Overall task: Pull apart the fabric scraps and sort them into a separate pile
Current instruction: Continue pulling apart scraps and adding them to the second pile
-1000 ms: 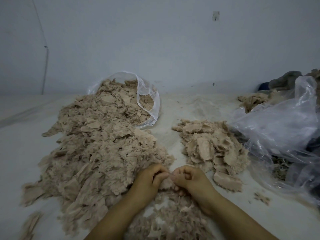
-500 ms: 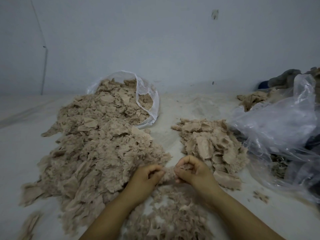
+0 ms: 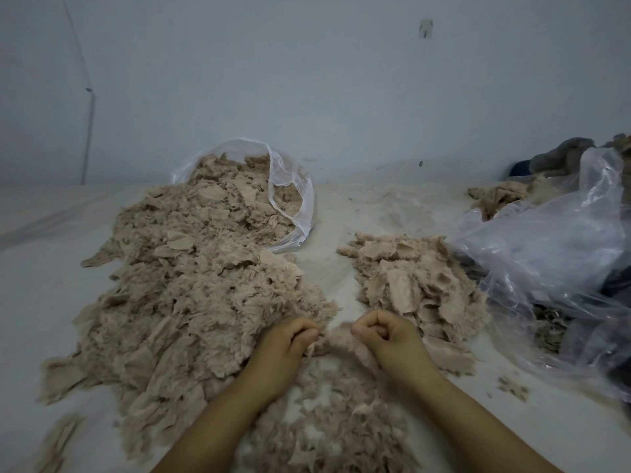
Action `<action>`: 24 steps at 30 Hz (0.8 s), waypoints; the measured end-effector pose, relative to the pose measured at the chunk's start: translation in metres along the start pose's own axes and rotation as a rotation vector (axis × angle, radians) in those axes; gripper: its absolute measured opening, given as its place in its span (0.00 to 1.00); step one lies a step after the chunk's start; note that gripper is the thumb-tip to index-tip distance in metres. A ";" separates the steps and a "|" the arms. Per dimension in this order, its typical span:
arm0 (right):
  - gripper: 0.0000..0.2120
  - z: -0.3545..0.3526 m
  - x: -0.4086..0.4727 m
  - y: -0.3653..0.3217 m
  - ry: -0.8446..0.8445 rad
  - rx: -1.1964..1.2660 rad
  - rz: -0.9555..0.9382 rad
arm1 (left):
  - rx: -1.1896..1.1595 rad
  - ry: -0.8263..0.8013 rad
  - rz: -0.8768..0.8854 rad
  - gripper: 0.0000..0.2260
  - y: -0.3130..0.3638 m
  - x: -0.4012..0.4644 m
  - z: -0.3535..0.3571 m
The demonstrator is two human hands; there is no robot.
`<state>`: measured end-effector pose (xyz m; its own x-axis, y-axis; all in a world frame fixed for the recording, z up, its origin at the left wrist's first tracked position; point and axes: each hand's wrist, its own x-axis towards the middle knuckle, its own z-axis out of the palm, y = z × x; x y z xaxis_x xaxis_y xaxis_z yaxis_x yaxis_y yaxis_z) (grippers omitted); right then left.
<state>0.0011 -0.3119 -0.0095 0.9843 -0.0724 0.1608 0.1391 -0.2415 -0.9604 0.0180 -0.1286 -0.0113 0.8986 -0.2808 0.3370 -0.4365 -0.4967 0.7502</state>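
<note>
Left hand: fingers curled, pinching one end of a beige fabric scrap.
Right hand: fist closed on the scrap's other end.
Change: hands now further apart than half a second ago; scrap stretched between them.
Unsorted pile: left, spilling from a clear bag.
Sorted pile: right, just beyond the right hand.
Surroundings: crumpled plastic sheet crowds the sorted pile's right edge on the worktop.

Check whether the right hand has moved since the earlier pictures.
Yes. The right hand has drawn rightward, away from the left hand and toward the small pile, stretching the scrap between them.
</note>
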 end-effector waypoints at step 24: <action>0.10 0.004 -0.005 -0.010 -0.045 0.425 0.180 | -0.595 -0.006 -0.392 0.08 0.014 -0.002 0.004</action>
<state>-0.0049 -0.3053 -0.0015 0.9993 -0.0322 -0.0182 -0.0118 0.1898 -0.9817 0.0101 -0.1388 -0.0036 0.9837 -0.1784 -0.0233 0.0182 -0.0302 0.9994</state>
